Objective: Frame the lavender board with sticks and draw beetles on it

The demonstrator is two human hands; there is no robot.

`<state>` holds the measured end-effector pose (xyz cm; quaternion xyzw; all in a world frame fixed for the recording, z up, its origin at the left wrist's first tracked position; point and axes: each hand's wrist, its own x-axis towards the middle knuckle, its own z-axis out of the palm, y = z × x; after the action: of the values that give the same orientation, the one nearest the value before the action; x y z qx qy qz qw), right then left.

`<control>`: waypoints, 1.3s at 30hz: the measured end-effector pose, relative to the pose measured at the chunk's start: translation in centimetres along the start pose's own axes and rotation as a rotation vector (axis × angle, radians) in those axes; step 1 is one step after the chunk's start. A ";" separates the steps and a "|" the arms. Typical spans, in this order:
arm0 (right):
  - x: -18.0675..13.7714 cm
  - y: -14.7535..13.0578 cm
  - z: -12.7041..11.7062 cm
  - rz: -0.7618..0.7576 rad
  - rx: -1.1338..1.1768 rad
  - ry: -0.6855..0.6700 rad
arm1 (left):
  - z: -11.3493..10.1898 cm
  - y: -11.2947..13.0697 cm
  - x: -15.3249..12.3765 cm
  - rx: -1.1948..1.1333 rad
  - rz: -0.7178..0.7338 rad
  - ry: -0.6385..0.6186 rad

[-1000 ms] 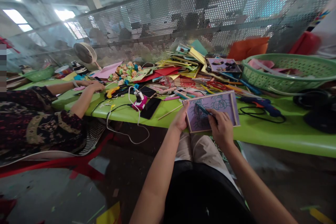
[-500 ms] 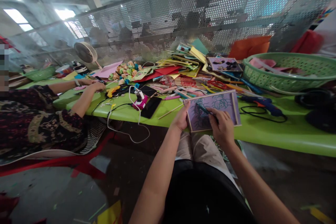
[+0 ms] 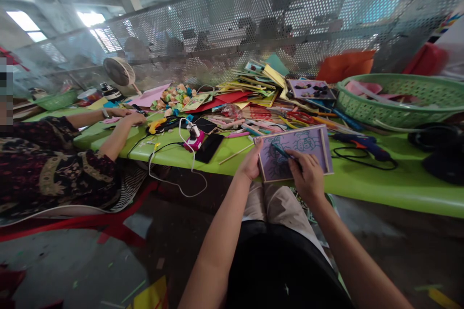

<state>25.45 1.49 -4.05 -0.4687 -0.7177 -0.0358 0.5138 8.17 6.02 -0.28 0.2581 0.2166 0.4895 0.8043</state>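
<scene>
My left hand [image 3: 251, 161] grips the left edge of a framed purple board [image 3: 296, 170], its thumb on the frame. The board leans over the table's front edge above my lap. Teal line drawings of figures cover its surface. In my right hand [image 3: 307, 174] is a teal pen [image 3: 280, 149], pinched between fingers and thumb. Its tip points at the left figure; whether it touches the board I cannot tell. The right hand covers the board's lower middle.
A glue gun [image 3: 366, 145] with a black cord lies right of the board, before a green basket [image 3: 398, 106]. Pens and coloured papers [image 3: 250, 87] pile up behind. To the left are a phone [image 3: 209, 148], a pink power adapter [image 3: 195, 140] and a co-worker's hands [image 3: 132, 117].
The pen and my right hand have barely shifted over the left figure. My left hand keeps its grip on the board. The whole view has moved very slightly.
</scene>
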 end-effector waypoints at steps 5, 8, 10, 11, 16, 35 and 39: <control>-0.1 0.1 0.0 -0.003 -0.007 0.016 | 0.0 0.0 0.0 -0.007 -0.011 0.015; -0.1 0.0 0.0 -0.004 -0.007 0.027 | 0.1 0.1 -0.1 -0.025 0.006 0.014; -0.1 0.0 -0.1 0.003 -0.012 0.044 | 0.2 0.1 -0.1 -0.034 0.004 0.022; -0.1 0.0 -0.1 0.007 -0.014 0.051 | 0.2 0.1 -0.1 -0.037 0.001 0.027; -0.1 0.1 0.0 0.002 -0.009 0.027 | 0.0 0.1 0.0 -0.036 -0.014 0.024; -0.2 0.1 0.1 0.033 -0.025 0.042 | -0.1 0.0 0.0 -0.024 0.028 0.008; -0.2 0.2 0.1 0.033 -0.024 0.058 | -0.6 -0.2 0.4 -0.009 0.046 0.003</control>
<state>25.52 1.55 -4.35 -0.4854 -0.6942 -0.0493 0.5292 8.06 6.41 -0.90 0.2586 0.2093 0.5094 0.7936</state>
